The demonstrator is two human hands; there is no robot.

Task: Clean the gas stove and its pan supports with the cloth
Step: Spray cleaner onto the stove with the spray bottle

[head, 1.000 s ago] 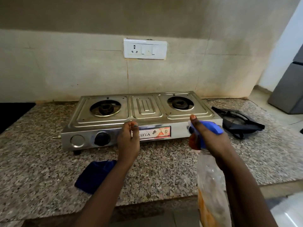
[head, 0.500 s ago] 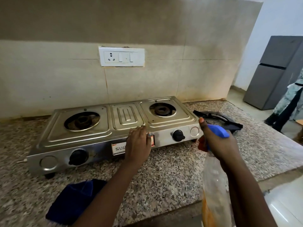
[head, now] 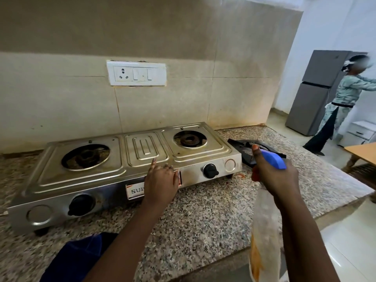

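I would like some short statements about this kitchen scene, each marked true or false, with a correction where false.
1. The right hand holds a spray bottle with a blue head. True.
2. The pan supports sit on the burners. False: they lie on the counter, right of the stove.
3. The left hand holds the blue cloth. False: the cloth lies on the counter near its front edge; the hand rests on the stove's front edge.
4. Both black knobs are on the stove's front. True.
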